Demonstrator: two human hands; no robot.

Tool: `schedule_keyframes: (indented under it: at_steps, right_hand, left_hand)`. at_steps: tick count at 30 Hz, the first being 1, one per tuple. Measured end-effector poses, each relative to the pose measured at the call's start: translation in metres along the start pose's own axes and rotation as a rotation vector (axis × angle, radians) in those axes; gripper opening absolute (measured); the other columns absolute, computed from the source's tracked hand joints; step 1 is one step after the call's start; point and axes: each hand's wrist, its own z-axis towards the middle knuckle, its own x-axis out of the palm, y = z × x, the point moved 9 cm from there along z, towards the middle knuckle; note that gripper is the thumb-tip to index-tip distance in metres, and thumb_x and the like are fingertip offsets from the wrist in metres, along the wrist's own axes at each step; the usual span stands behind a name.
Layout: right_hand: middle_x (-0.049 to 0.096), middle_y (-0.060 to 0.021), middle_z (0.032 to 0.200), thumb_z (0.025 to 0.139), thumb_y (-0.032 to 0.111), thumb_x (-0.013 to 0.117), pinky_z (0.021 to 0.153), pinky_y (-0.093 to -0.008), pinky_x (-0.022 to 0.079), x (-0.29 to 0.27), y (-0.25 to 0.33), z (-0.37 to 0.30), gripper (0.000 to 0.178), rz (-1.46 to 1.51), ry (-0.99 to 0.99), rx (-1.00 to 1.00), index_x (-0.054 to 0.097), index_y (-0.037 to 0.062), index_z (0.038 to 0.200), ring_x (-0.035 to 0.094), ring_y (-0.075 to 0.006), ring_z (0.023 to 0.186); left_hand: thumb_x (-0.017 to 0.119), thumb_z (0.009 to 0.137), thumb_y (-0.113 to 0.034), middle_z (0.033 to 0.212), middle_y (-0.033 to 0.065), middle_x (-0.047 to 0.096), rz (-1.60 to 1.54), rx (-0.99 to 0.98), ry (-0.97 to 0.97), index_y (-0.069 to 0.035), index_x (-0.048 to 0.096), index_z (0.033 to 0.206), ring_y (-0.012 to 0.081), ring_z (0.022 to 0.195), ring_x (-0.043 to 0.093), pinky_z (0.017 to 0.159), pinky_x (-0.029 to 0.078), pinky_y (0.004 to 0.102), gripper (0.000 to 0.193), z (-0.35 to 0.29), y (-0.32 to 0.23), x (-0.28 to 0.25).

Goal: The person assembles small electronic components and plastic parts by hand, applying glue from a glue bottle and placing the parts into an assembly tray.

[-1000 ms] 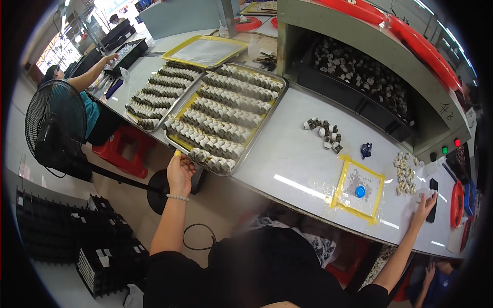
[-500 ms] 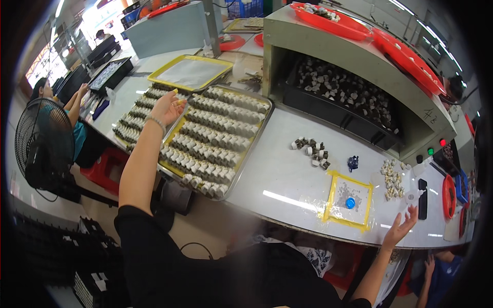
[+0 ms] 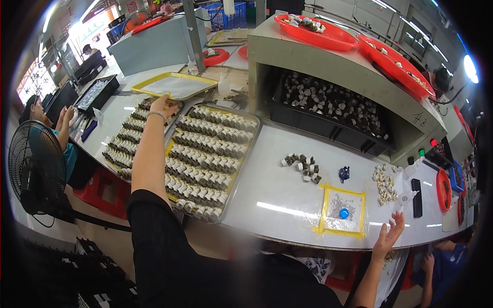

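My left hand [image 3: 163, 107] reaches out to the near rim of a yellow-edged tray [image 3: 205, 92] lined with white sheet. Its fingers look closed on that rim, though the fingertips are partly hidden. Below the hand and wrist lies a tray of white-and-dark small parts in rows [image 3: 131, 134]. Just right of my forearm, a metal-edged tray [image 3: 240, 164] holds more such rows on a yellow base. My right hand [image 3: 389, 236] is open, fingers apart and holding nothing, over the table's front edge. Nearest to it are a small clear bottle [image 3: 406, 197] and a black block [image 3: 417, 198].
A bench housing [image 3: 328, 56] shelters a black bin [image 3: 334, 120] of small parts; red trays [image 3: 318, 36] sit on top. On the table lie loose parts [image 3: 303, 167], a yellow-taped square [image 3: 323, 210] with a blue cap, and pale pieces [image 3: 384, 185]. A fan [image 3: 37, 159] and co-workers flank me.
The whole view has shifted slightly. My left hand has moved from above the row trays onto the yellow-edged tray's near rim. My right hand stays open, a little farther left in view.
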Motion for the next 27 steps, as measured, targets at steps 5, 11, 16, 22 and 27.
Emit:
schedule_keyframes:
  at_steps: [5, 11, 16, 22, 27]
  right_hand:
    - [0.041, -0.0122, 0.135, 0.084, 0.01, 0.055, 0.1, -0.0377, 0.031, 0.047, 0.027, 0.017, 0.059, 0.142, 0.133, -0.078, 0.032, 0.0022, 0.138, 0.042, -0.0232, 0.12]
    - [0.044, -0.0136, 0.13, 0.078, 0.005, 0.053, 0.099, -0.0367, 0.034, 0.113, 0.088, 0.035, 0.054, 0.393, 0.312, -0.136, 0.039, -0.0007, 0.13, 0.046, -0.0233, 0.117]
    - [0.044, -0.0168, 0.135, 0.081, 0.012, 0.056, 0.101, -0.0377, 0.034, 0.188, 0.157, 0.041, 0.056, 0.883, 0.665, 0.107, 0.038, 0.0005, 0.133, 0.045, -0.0257, 0.123]
    - [0.044, -0.0212, 0.136, 0.088, 0.034, 0.055, 0.099, -0.0409, 0.04, 0.237, 0.239, 0.015, 0.062, 1.456, 1.133, 0.438, 0.033, 0.005, 0.138, 0.048, -0.0307, 0.121]
    - [0.063, -0.0222, 0.092, 0.068, 0.009, 0.056, 0.072, -0.0383, 0.055, 0.177, 0.236, 0.027, 0.047, 1.3, 0.831, 0.596, 0.051, -0.0117, 0.11, 0.066, -0.0299, 0.077]
  left_hand:
    - [0.055, 0.088, -0.008, 0.109, 0.0212, 0.053, -0.137, 0.31, -0.062, 0.005, 0.045, 0.115, 0.0374, 0.101, 0.055, 0.085, 0.048, 0.0618, 0.031, -0.027, -0.065, -0.007]
    - [0.049, 0.09, -0.006, 0.111, 0.0202, 0.054, -0.249, 0.388, 0.13, 0.004, 0.047, 0.114, 0.0328, 0.104, 0.055, 0.09, 0.051, 0.05, 0.026, -0.125, -0.104, -0.024]
    - [0.044, 0.093, -0.014, 0.117, 0.0123, 0.056, -0.046, 0.549, 0.246, 0.001, 0.046, 0.122, 0.0238, 0.106, 0.057, 0.091, 0.05, 0.0418, 0.032, -0.271, -0.102, -0.06]
    - [0.049, 0.088, -0.016, 0.111, 0.0094, 0.058, 0.077, 0.57, 0.308, 0.002, 0.044, 0.125, 0.0165, 0.099, 0.059, 0.087, 0.049, 0.031, 0.042, -0.427, -0.048, -0.026]
    - [0.052, 0.085, -0.016, 0.108, 0.0069, 0.058, 0.039, 0.519, 0.478, 0.002, 0.045, 0.124, 0.0112, 0.093, 0.057, 0.082, 0.048, 0.0252, 0.044, -0.46, 0.016, 0.013]
